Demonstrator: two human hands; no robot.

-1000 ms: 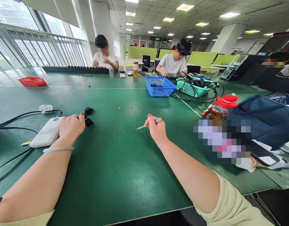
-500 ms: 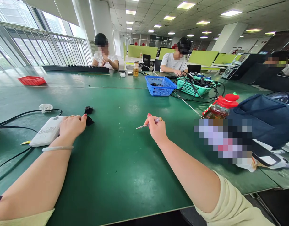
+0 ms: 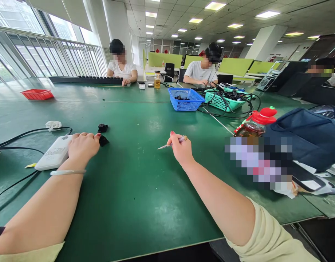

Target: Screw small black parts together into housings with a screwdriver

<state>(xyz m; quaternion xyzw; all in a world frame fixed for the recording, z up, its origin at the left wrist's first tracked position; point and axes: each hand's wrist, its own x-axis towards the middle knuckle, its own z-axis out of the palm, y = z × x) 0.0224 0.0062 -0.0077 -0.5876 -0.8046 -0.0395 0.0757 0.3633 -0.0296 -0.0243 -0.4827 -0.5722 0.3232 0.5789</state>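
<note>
Head view, the only one. Right hand [image 3: 181,149]: thumb and fingers closed round a slim pointed tool [image 3: 183,139], tip aimed leftward above or on the bench [image 3: 129,218]; contact of tip with surface cannot be told. Left hand [image 3: 84,145]: back uppermost, beside and apparently against a white power bank [image 3: 52,154]. Its fingers are mostly hidden, so cannot tell whether they grip anything. Thumb lies at the near black piece [image 3: 103,141]; touching or just short, unclear. Far black piece [image 3: 102,127] sits just beyond it, apart from the hand.

Change over the last second: slight. Left thumb has shifted a little rightward and now covers part of the near black piece's left side; right hand and tool hold practically the same pose. Across the bench, the left-hand co-worker's hand [image 3: 126,82] has come down from the chest to the bench. Judgement: work in hand little altered; tool is held well apart from both black pieces, so it is not acting on them.
</note>
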